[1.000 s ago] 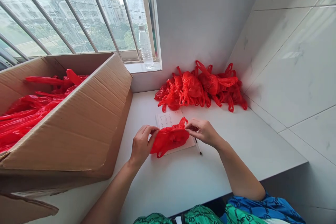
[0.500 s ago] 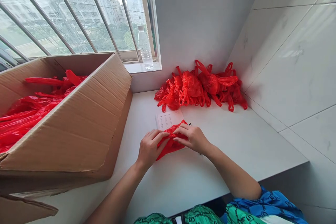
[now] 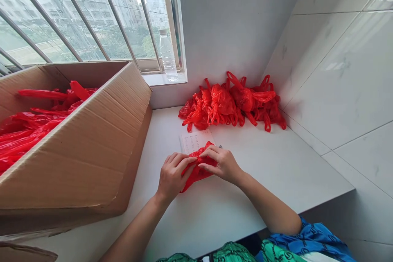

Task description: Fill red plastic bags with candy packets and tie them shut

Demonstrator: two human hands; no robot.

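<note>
A red plastic bag (image 3: 196, 175) lies crumpled on the white tabletop between my two hands. My left hand (image 3: 174, 173) pinches the bag's left part between thumb and fingers. From the other side my right hand (image 3: 221, 164) grips it, its fingertips close to those of the left. Under and behind the bag is a white printed notebook or sheet (image 3: 194, 141), partly covered. A small dark tip, perhaps of a pen, shows just beyond my right hand. Whatever the bag may contain is hidden.
A large open cardboard box (image 3: 101, 147) full of red bags (image 3: 39, 127) stands on the left. Several knotted red bags (image 3: 225, 102) are heaped against the back wall. A clear water bottle (image 3: 168, 57) stands on the windowsill. Tiled wall (image 3: 344, 77) bounds the right.
The view has shifted slightly. Both hands keep hold of the red bag at nearly the same spot, with only small finger movements.
</note>
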